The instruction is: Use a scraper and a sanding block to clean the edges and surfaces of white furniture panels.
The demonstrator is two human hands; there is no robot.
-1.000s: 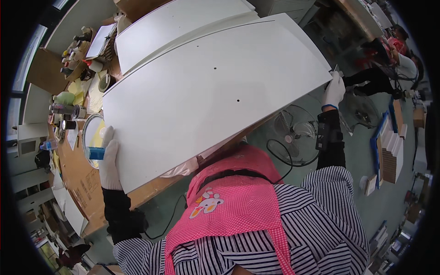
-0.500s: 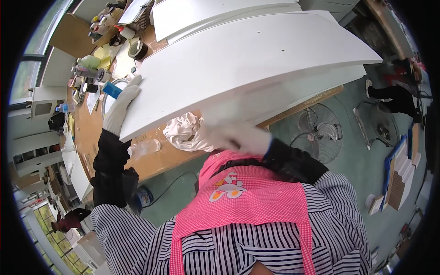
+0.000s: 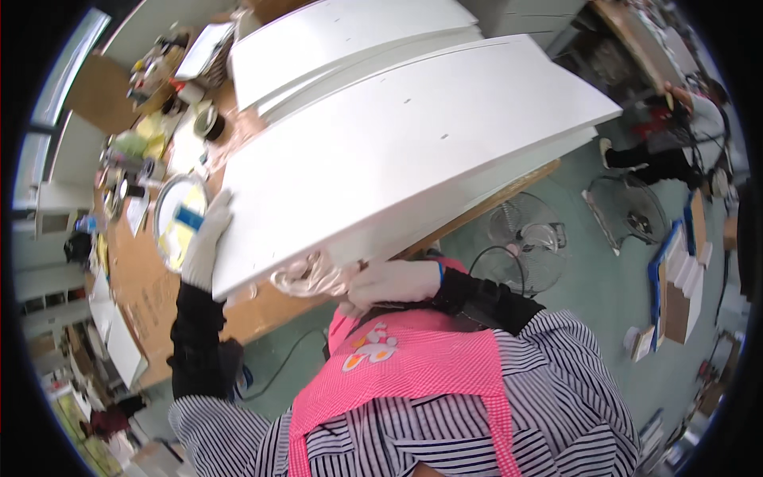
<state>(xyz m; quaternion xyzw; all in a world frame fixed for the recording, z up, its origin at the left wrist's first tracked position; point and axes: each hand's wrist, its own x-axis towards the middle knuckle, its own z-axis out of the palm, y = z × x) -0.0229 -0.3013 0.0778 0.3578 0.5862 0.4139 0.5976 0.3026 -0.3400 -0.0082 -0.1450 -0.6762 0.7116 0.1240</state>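
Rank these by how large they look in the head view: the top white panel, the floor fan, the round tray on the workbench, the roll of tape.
1. Top white panel
2. Floor fan
3. Round tray, close to the fan in apparent size, so this order is unsure
4. Roll of tape

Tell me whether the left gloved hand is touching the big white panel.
Touching. The head view shows the left gloved hand pressed flat against the left edge of the big white panel, with no gap between them.

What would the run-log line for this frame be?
left hand: on left edge of white panel | right hand: at near edge, by crumpled plastic wrap | panel over workbench
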